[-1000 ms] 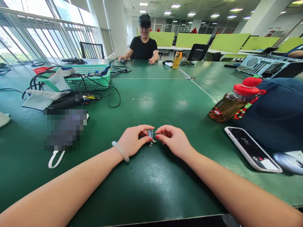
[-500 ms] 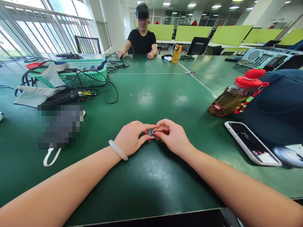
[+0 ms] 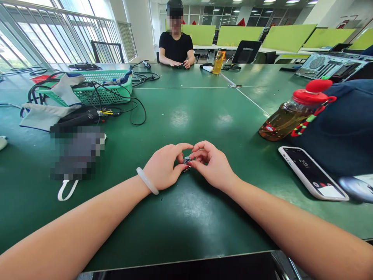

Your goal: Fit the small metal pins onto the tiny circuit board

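Both my hands meet over the green table, just below the middle of the view. Between their fingertips is a small grey-blue part with shiny metallic bits, too small and too covered to name. My left hand, with a pale bangle at the wrist, is closed on its left side, thumb at the near edge and index finger arched above. My right hand pinches it from the right with curled fingers, its thumb tip close to the left thumb. The fingers hide much of the part.
Left stands a green basket of cables and gloves, with a blurred dark pouch nearer. Right are a phone, a red-capped bottle and dark cloth. Across the table sits another person.
My left index finger has lifted off the small part into an arch, and the part sits at a different angle. The person opposite has drawn both hands together.
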Demonstrator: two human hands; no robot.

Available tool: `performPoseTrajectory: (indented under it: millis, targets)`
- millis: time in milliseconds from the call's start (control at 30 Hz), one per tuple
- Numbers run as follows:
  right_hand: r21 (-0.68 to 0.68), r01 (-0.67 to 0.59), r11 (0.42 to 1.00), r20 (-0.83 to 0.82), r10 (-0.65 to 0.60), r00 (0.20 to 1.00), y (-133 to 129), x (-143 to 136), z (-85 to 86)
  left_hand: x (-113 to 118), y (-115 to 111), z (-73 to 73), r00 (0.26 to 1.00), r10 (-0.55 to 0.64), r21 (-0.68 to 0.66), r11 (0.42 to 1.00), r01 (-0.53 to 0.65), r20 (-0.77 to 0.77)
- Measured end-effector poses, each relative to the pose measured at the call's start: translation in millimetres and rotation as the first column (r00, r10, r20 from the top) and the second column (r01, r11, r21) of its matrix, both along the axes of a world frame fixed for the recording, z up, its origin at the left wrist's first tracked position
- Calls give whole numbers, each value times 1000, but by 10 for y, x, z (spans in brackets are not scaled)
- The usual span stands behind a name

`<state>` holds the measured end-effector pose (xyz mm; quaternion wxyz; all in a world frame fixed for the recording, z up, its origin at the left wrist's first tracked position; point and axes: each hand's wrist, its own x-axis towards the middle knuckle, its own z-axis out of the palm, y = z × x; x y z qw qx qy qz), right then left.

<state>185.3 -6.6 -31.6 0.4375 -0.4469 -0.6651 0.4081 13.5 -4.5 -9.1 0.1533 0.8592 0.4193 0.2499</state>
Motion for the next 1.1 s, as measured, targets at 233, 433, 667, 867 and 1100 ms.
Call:
performPoseTrajectory:
  millis: [233, 433, 667, 867, 1100]
  targets:
    - [188, -63, 980, 474, -35, 880, 55, 100, 8, -74, 114, -4, 996, 89, -91, 992, -86, 31]
    - [244, -133, 960, 627, -52, 777, 67, 115, -20, -74, 134, -36, 992, 123, -137, 983, -122, -5]
    - [260, -172, 950, 715, -70, 695, 53, 50, -26, -69, 118, -50, 993, 119, -140, 983, -119, -4]
    - [267, -160, 950, 715, -84, 694, 51, 49, -34, -68, 120, -71, 994, 106, -130, 986, -106, -1]
    - [245, -126, 961, 672, -75, 737, 52, 99, -5, -87, 130, -81, 993, 119, -147, 982, -120, -14]
